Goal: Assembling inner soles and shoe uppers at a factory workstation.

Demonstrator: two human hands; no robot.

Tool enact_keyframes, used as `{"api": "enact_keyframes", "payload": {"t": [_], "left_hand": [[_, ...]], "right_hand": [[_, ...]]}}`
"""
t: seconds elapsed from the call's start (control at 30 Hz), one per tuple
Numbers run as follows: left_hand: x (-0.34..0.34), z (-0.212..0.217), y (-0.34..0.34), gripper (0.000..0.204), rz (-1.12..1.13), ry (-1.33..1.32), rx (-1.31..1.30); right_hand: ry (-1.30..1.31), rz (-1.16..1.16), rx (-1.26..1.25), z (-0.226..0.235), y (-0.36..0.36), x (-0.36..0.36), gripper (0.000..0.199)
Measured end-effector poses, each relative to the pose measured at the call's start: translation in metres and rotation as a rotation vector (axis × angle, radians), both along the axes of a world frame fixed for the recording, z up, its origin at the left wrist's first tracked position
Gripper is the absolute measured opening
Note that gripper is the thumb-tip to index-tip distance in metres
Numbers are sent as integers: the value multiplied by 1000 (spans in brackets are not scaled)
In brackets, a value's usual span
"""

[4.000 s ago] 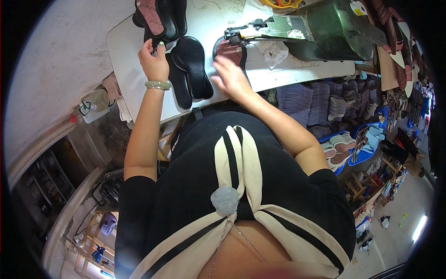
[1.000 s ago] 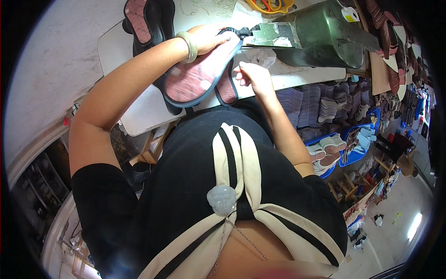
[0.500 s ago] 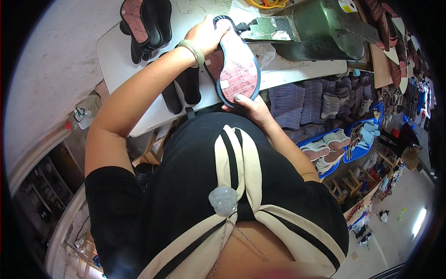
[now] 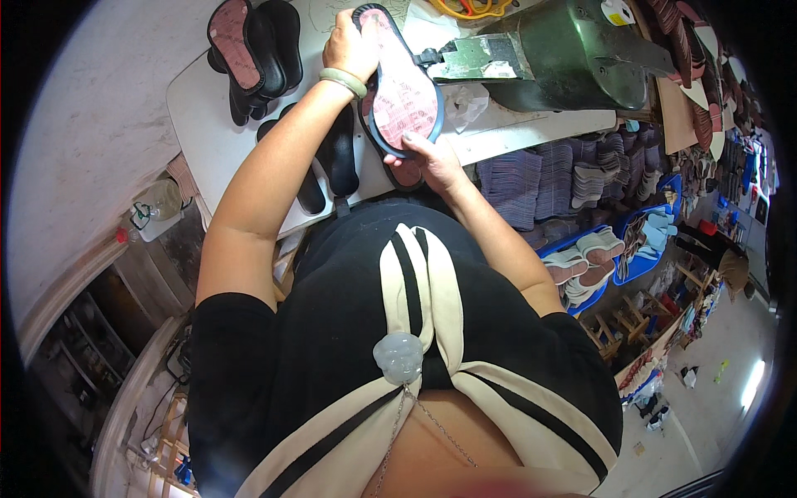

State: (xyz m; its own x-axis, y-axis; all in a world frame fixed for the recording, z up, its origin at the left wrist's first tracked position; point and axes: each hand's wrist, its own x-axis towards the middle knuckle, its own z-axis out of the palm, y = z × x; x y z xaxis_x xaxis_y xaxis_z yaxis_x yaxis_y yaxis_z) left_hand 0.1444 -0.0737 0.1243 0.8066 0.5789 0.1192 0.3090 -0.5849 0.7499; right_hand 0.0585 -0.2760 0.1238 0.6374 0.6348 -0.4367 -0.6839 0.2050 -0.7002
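Both my hands hold a shoe insole [image 4: 405,93] with a pink printed face and a dark raised rim. My left hand [image 4: 350,48] grips its narrow far end, thumb on the pink face. Its wide near end is pinched in my right hand [image 4: 433,159], thumb on top and fingers underneath. The insole's right edge lies beside the small head of a green sewing machine [image 4: 573,58]; whether they touch I cannot tell. Another pink-faced piece [image 4: 405,173] shows partly beneath the held insole. Black insoles [image 4: 339,153] lie near my left forearm.
A stack of black and pink insoles [image 4: 278,50] sits at the far left of the white table [image 4: 203,108]. Striped stacked pieces [image 4: 510,187] stand to the right, near blue baskets [image 4: 610,282] of light soles. A yellow-orange ring-shaped object [image 4: 473,10] lies at the back.
Both hands have moved the insole left and slightly farther away, along the sewing machine's head. My left elbow has swung inward to the right. The grip on the insole stays the same.
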Motion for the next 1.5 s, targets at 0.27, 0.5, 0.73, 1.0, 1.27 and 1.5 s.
{"api": "enact_keyframes", "payload": {"t": [0.27,0.5,0.73,1.0,1.27,1.5], "left_hand": [[9,-22,25,48,183,97,-144],[23,36,42,64,-964,113,212],[21,29,48,55,-1144,412,-204],[-14,25,44,44,-865,293,-289],[-52,44,19,53,-616,246,-314],[-65,22,0,56,-466,161,-295]], "right_hand": [[-17,-38,-70,13,19,18,26],[-42,8,-188,15,24,34,32],[-120,-22,-312,16,30,51,34],[-176,32,-288,12,27,57,30],[-239,-3,-390,18,24,66,31],[-312,-29,-318,6,13,54,28]]}}
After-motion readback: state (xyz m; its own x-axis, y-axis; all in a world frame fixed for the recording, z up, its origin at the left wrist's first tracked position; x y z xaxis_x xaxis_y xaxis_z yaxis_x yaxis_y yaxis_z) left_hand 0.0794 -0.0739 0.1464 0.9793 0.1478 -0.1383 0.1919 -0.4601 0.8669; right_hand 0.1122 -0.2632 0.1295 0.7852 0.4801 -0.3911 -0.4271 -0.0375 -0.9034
